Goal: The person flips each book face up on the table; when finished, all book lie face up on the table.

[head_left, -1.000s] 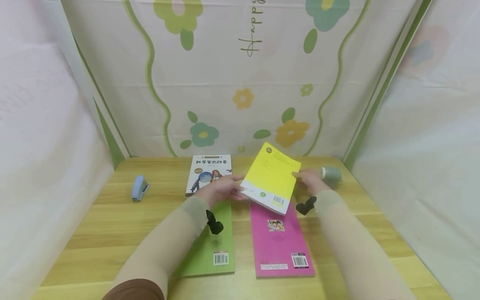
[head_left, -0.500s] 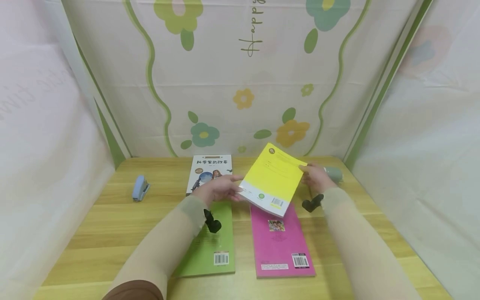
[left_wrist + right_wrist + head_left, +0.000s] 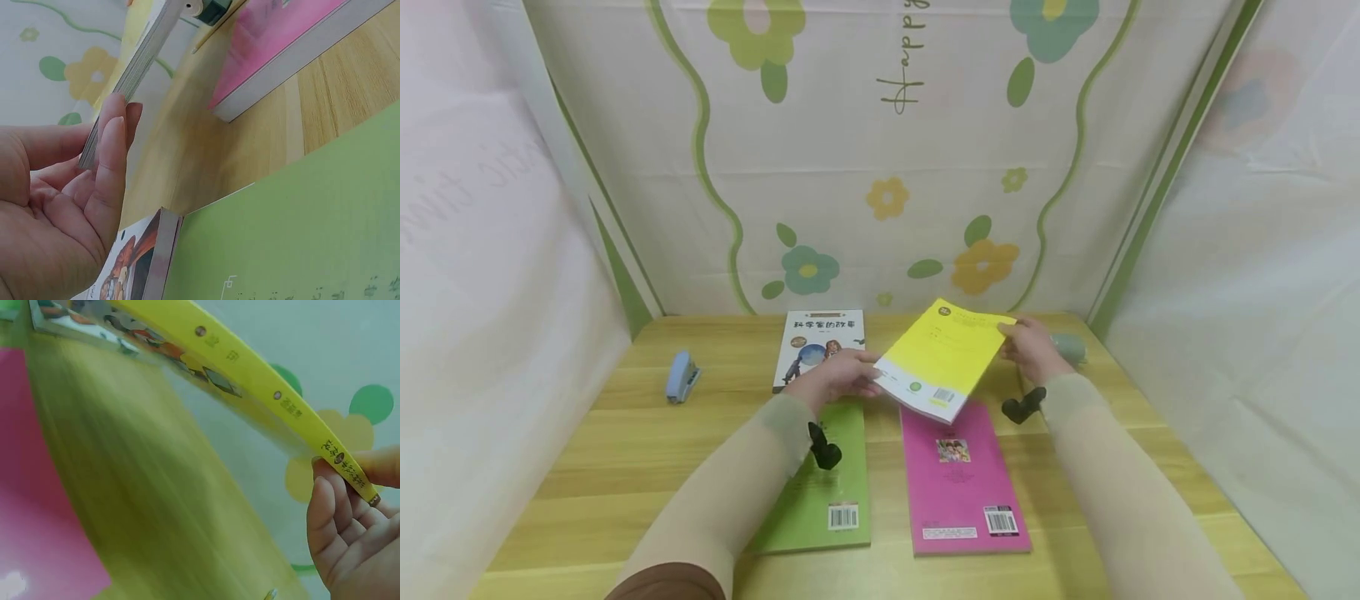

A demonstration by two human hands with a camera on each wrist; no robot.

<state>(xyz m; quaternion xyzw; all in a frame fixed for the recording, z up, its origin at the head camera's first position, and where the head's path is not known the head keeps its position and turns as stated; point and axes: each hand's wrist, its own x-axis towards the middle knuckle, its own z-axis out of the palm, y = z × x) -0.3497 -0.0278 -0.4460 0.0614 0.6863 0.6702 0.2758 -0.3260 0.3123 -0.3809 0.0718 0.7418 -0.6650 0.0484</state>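
A yellow book hangs tilted above the table, back cover up, held between both hands. My left hand pinches its left edge; in the left wrist view the fingers lie against the page edge of the yellow book. My right hand grips the far right corner by the spine; in the right wrist view the yellow book's spine runs down to the fingertips.
A pink book and a green book lie flat near the front of the wooden table. A white illustrated book lies behind them. A blue stapler sits at the left, a pale green object at the right.
The yellow book has tipped flatter and turned a little, its far edge lower than before. My right hand has slid toward the book's far corner. The left hand has hardly moved.
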